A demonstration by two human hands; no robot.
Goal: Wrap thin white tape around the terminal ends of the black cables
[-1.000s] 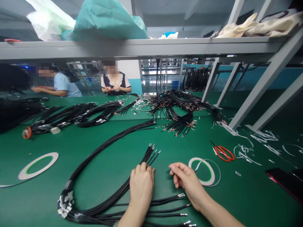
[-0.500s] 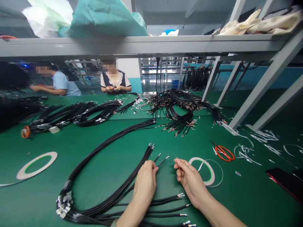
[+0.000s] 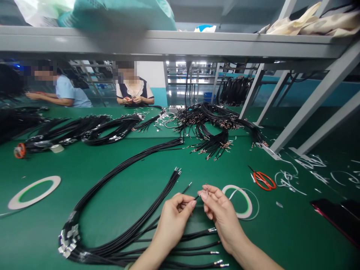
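My left hand (image 3: 176, 217) is closed on a black cable (image 3: 197, 197), pinching it close to its end. My right hand (image 3: 218, 210) meets that cable end, its thumb and forefinger pinched together at the tip. A thin, copper-coloured piece (image 3: 206, 186) sticks up from those fingers, too small to name surely. A looped bundle of black cables (image 3: 112, 176) curves round to the left of my hands, bound with silvery tape (image 3: 69, 242). Below and between my wrists lie loose cables with metal terminals (image 3: 212, 229) on their ends.
Orange-handled scissors (image 3: 263, 180) and a white tape roll (image 3: 246, 204) lie to the right. Another tape roll (image 3: 17, 200) is at the left. Coiled cables (image 3: 210, 120) cover the back of the green table (image 3: 135, 180). A grey shelf (image 3: 168, 45) spans above; two people sit beyond.
My hands have come together, and the right fingers now meet the end of the cable in the left hand. The view has shifted slightly, so the scene sits higher and further left.
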